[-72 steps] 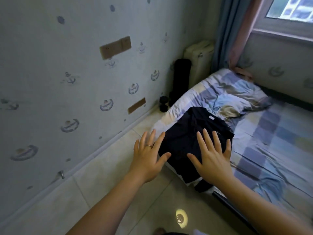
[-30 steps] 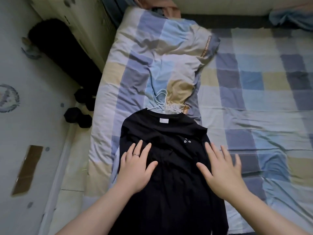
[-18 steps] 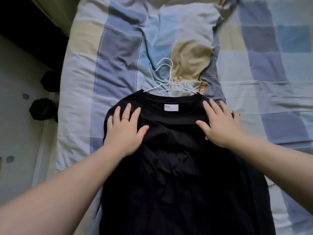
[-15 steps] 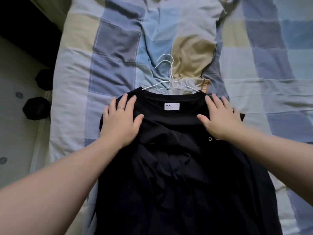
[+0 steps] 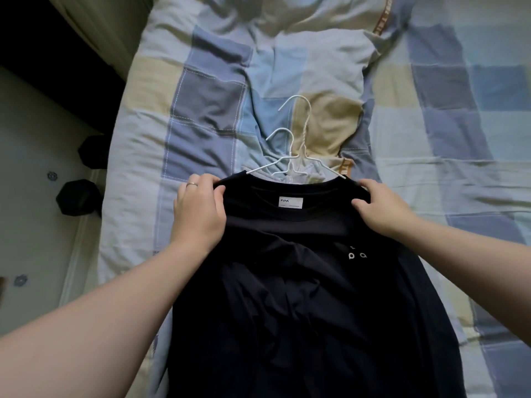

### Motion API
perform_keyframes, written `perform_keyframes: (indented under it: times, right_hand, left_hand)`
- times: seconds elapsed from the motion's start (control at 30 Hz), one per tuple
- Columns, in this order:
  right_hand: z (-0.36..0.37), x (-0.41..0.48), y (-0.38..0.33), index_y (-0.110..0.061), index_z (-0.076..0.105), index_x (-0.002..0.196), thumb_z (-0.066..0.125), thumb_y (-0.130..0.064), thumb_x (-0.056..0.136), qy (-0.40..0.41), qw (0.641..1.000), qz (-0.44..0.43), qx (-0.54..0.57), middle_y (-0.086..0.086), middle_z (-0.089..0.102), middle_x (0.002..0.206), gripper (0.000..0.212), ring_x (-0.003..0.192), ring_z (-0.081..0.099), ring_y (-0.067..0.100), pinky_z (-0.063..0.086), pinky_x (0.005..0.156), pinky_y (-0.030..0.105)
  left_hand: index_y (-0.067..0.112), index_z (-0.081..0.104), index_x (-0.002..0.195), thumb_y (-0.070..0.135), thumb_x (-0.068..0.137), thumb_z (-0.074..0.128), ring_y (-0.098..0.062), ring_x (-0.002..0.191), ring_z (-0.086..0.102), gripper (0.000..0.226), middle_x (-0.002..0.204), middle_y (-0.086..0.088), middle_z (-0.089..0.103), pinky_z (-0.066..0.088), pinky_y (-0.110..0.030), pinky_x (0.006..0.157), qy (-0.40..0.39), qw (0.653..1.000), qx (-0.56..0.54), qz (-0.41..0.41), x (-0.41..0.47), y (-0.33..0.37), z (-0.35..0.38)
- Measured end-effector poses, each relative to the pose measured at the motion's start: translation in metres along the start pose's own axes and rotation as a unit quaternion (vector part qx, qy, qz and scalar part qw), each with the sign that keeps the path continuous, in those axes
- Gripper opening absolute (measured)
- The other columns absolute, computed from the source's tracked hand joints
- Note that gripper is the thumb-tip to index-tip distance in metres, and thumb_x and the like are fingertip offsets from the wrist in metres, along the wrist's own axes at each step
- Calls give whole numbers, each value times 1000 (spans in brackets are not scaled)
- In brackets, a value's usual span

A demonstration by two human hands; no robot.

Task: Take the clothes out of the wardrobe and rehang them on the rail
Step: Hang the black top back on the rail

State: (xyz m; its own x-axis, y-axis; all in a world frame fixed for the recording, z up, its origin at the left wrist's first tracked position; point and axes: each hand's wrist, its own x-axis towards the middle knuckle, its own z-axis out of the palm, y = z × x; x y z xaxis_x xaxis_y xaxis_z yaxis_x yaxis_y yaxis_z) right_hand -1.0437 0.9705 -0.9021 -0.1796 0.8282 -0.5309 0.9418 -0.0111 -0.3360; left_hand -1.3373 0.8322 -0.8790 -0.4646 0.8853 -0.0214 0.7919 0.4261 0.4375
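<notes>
A black T-shirt (image 5: 301,282) with a white neck label lies flat on the bed, collar away from me. Two white wire hangers (image 5: 296,156) stick out from under its collar, hooks pointing up the bed; another pale garment shows at the neck. My left hand (image 5: 198,214) pinches the shirt's left shoulder between thumb and curled fingers. On the other side, my right hand (image 5: 379,208) pinches the right shoulder the same way. The wardrobe and the rail are out of view.
The bed carries a blue, grey and beige checked cover (image 5: 431,139) with a matching pillow (image 5: 287,67) beyond the hangers. Black dumbbells (image 5: 77,196) sit on the pale floor at the left, beside the bed's edge.
Both hands slid from lying flat on the shirt's chest up to its shoulders and now pinch the fabric there. The view has moved closer over the shirt.
</notes>
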Motion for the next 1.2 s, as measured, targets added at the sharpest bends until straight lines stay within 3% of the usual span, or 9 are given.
perform_keyframes:
  times: [0.13, 0.23, 0.33, 0.4, 0.7, 0.83, 1.03, 1.1, 1.2]
  right_hand:
    - [-31, -23, 5, -20, 61, 125, 51, -25, 96, -12, 999, -30, 3, 11, 63, 125, 31, 116, 56, 33, 44, 98, 42]
    - [-59, -57, 3, -12, 67, 109, 50, -16, 98, -28, 997, -72, -5, 15, 67, 106, 21, 103, 59, 34, 41, 79, 34]
    - [-93, -95, 2, -18, 61, 79, 52, -11, 96, -34, 992, -122, 4, 11, 61, 79, 21, 84, 59, 33, 34, 66, 33]
    - [-117, -126, 1, -24, 52, 71, 53, -11, 96, -34, 986, -162, 8, 4, 55, 73, 28, 76, 54, 27, 34, 66, 34]
    - [-204, -277, -6, -21, 60, 83, 56, -17, 97, -55, 958, -282, 18, -1, 61, 76, 15, 77, 57, 24, 42, 67, 37]
    - [-209, -344, -20, -16, 69, 96, 57, -16, 97, -66, 944, -321, 39, 2, 67, 88, 12, 85, 60, 23, 40, 71, 33]
    - [-193, -449, -38, -17, 66, 85, 57, -12, 96, -63, 909, -407, 60, -2, 62, 79, 15, 80, 57, 20, 28, 65, 24]
    - [-184, -481, -39, -12, 70, 92, 57, -13, 96, -61, 899, -429, 59, -2, 65, 83, 13, 83, 57, 16, 29, 67, 22]
    - [-173, -528, -36, -12, 71, 97, 57, -16, 96, -63, 881, -465, 59, -3, 66, 87, 15, 86, 58, 16, 34, 72, 24]
  left_hand:
    - [5, 58, 98, 24, 95, 41, -42, 93, 53, 26, 98, -20, 57, 42, -51, 82, -4, 1000, -10, -8, -22, 16, -31]
    - [6, 57, 97, 20, 95, 44, -42, 90, 53, 19, 97, -20, 57, 42, -51, 82, -17, 1000, -17, -5, -49, 33, -61]
    - [5, 59, 95, 12, 98, 50, -40, 94, 53, 11, 96, -19, 57, 40, -47, 87, -17, 999, -42, -21, -78, 52, -103]
    - [4, 60, 96, 9, 98, 54, -37, 98, 52, 8, 98, -17, 57, 38, -41, 88, -11, 998, -54, -44, -101, 67, -136]
    - [10, 68, 91, 13, 95, 63, -22, 88, 58, 7, 87, -1, 63, 38, -26, 74, 55, 974, -127, -177, -281, 127, -262]
    - [21, 72, 93, 21, 93, 65, -13, 87, 65, 6, 91, 3, 70, 52, -32, 80, 98, 941, -176, -271, -363, 137, -304]
    - [25, 69, 91, 19, 95, 64, 0, 84, 61, 8, 88, 16, 66, 44, -16, 70, 206, 899, -188, -337, -492, 160, -354]
    - [26, 67, 90, 18, 94, 65, 0, 83, 59, 10, 87, 17, 65, 41, -14, 70, 242, 885, -185, -353, -537, 164, -364]
    - [25, 69, 90, 18, 93, 68, -11, 88, 61, 7, 93, 5, 67, 42, -18, 75, 286, 863, -188, -372, -606, 168, -370]
